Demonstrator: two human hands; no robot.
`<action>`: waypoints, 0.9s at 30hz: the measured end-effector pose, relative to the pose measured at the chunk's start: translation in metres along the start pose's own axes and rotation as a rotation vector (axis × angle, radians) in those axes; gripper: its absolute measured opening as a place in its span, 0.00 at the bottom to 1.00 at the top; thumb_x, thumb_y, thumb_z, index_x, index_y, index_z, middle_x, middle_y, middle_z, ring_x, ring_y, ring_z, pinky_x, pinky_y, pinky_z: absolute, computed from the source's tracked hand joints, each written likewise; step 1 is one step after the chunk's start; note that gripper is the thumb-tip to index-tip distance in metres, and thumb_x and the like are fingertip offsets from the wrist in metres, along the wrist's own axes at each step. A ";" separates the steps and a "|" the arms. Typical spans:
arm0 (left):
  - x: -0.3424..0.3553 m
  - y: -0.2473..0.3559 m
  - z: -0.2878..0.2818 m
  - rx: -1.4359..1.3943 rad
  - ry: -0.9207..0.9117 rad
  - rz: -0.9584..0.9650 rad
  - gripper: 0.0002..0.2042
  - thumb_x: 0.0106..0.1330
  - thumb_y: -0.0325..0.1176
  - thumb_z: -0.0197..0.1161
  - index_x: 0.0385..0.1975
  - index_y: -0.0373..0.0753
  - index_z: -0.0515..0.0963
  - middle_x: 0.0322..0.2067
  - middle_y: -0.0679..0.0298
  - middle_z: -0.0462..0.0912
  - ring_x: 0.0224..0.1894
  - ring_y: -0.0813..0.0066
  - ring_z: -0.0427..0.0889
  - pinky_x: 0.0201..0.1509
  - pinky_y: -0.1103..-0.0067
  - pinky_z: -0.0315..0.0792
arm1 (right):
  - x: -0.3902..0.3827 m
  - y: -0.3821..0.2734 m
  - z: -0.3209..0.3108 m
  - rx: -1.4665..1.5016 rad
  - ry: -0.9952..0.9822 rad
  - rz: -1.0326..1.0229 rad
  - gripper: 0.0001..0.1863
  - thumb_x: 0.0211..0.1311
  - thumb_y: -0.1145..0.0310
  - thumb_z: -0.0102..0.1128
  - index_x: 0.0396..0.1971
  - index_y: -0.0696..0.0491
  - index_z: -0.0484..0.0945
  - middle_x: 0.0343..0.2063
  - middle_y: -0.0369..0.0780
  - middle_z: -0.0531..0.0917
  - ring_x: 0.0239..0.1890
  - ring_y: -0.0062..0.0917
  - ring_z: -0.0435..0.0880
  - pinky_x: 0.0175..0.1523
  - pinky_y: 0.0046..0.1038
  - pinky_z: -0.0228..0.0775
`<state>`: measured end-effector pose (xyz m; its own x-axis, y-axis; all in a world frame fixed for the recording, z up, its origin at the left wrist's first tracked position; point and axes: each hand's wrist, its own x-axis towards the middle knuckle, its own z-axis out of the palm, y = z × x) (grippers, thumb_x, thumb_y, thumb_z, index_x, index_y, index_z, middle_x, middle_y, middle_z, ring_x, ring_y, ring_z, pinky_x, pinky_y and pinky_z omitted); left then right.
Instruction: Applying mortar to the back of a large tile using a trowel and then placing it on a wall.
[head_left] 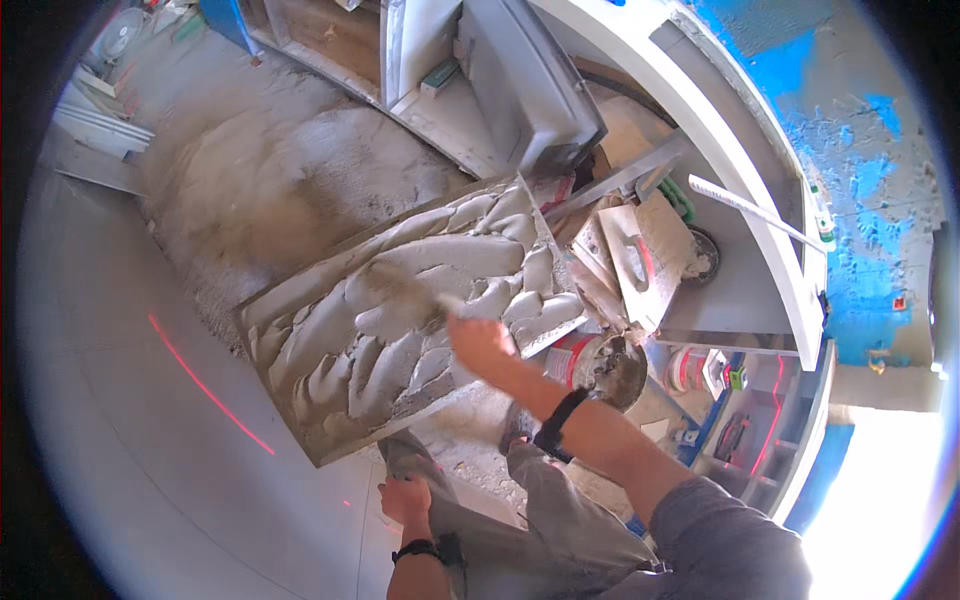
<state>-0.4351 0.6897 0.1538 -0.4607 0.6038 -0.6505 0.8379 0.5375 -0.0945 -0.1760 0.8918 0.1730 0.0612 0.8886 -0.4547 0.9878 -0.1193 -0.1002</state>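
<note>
Closest in, the left hand looks like it's gripping the near bottom edge of the big tile, propping it up. Further out, the right hand is closed round a blurred trowel, dragging grey mortar across the tile's back. I'd say most of it's covered in thick swipes, just not evened out yet.

Open passage lay left of the large rectangular tile coated in grey mortar, across bare pale floor crossed by a thin red laser line. Blocked on the right by a mortar-smeared round bucket, stacked grey trowels and a white curved shelf unit, crowded just beside the tile edge.
</note>
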 end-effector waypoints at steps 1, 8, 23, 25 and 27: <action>0.000 0.000 -0.001 0.000 0.002 0.011 0.23 0.60 0.47 0.60 0.43 0.32 0.80 0.45 0.47 0.81 0.49 0.48 0.81 0.53 0.60 0.77 | 0.003 0.027 -0.009 -0.009 0.010 0.084 0.12 0.63 0.65 0.53 0.42 0.55 0.76 0.30 0.48 0.86 0.36 0.41 0.89 0.42 0.43 0.81; -0.002 0.010 -0.002 0.064 -0.003 0.047 0.21 0.59 0.45 0.60 0.40 0.31 0.80 0.43 0.46 0.81 0.46 0.48 0.83 0.49 0.60 0.79 | -0.034 0.108 0.004 0.292 0.115 0.469 0.13 0.60 0.65 0.57 0.43 0.53 0.76 0.33 0.53 0.85 0.36 0.46 0.88 0.40 0.46 0.81; -0.002 0.001 0.028 0.131 0.056 0.069 0.20 0.60 0.44 0.58 0.39 0.30 0.80 0.42 0.46 0.81 0.43 0.47 0.84 0.48 0.58 0.78 | -0.138 0.181 -0.012 0.271 -0.020 0.478 0.16 0.57 0.61 0.60 0.41 0.56 0.75 0.31 0.56 0.83 0.38 0.53 0.84 0.44 0.51 0.77; -0.006 0.008 0.031 0.149 0.076 0.099 0.21 0.60 0.45 0.58 0.39 0.30 0.80 0.42 0.46 0.81 0.43 0.48 0.84 0.48 0.58 0.78 | -0.128 0.209 0.000 0.311 0.124 0.426 0.15 0.56 0.62 0.60 0.38 0.58 0.75 0.28 0.56 0.82 0.35 0.53 0.84 0.41 0.51 0.76; -0.018 0.021 0.021 0.145 0.040 0.124 0.21 0.61 0.45 0.57 0.40 0.30 0.79 0.42 0.47 0.81 0.44 0.48 0.84 0.49 0.58 0.78 | -0.125 0.228 0.014 0.341 0.098 0.376 0.15 0.56 0.63 0.59 0.38 0.57 0.76 0.28 0.56 0.83 0.35 0.54 0.84 0.42 0.50 0.77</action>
<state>-0.4032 0.6777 0.1473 -0.3597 0.6846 -0.6340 0.9212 0.3687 -0.1245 0.0397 0.7471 0.1945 0.4322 0.7919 -0.4313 0.7930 -0.5615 -0.2362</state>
